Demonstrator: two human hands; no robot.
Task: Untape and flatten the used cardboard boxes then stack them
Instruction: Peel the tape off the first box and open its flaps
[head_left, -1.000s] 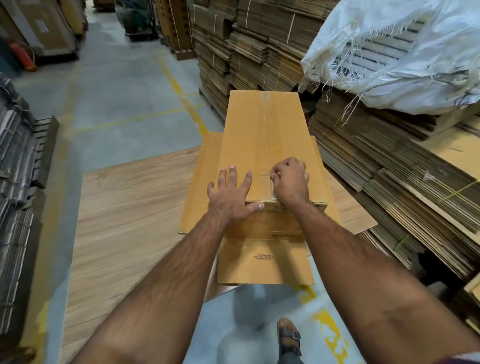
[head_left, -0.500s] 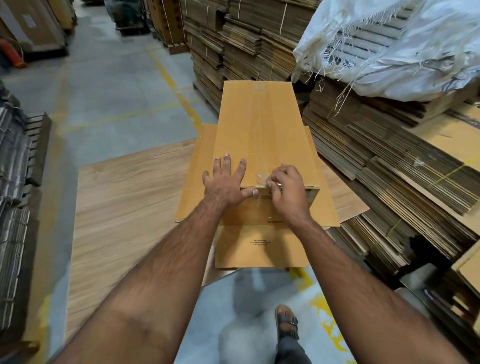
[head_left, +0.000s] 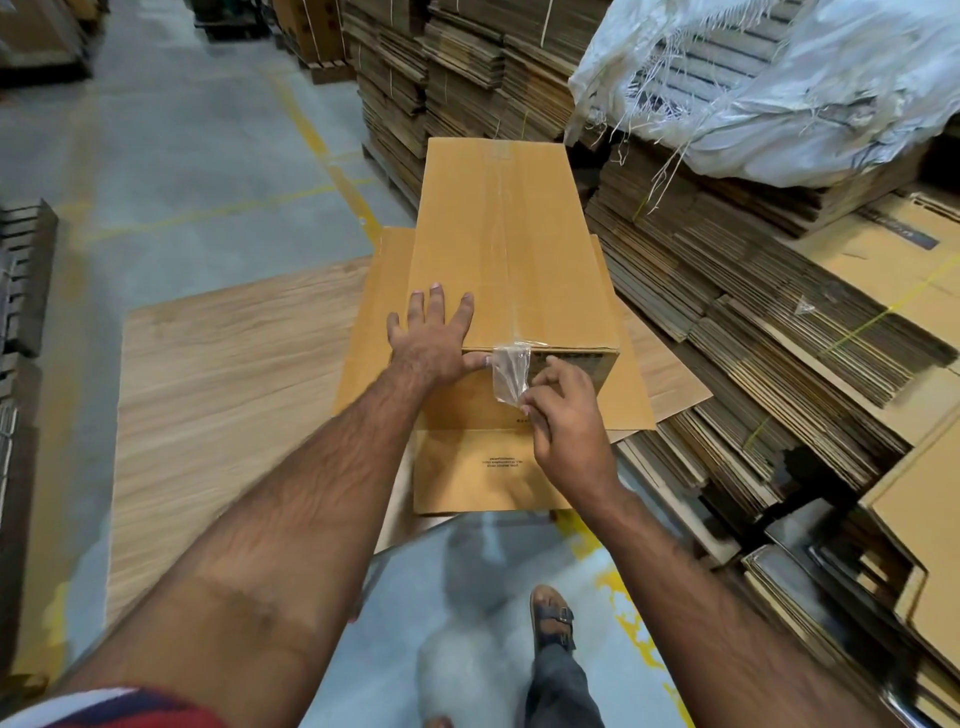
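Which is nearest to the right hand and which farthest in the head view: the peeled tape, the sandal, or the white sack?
From the right hand:
1. Peeled tape, pinched in its fingers.
2. Sandal, below on the floor.
3. White sack, far upper right on the stacks.

1. The right hand (head_left: 566, 415), which was picking at the box's (head_left: 511, 249) top edge with curled fingers, has come off the top and now sits lower, in front of the near face.
2. The tape (head_left: 511, 371) end, flat on the box before, is now peeled loose; a clear strip hangs from the top edge down to the right fingertips, which pinch it.
3. The left hand's (head_left: 431, 343) thumb now lies just beside the lifted tape.
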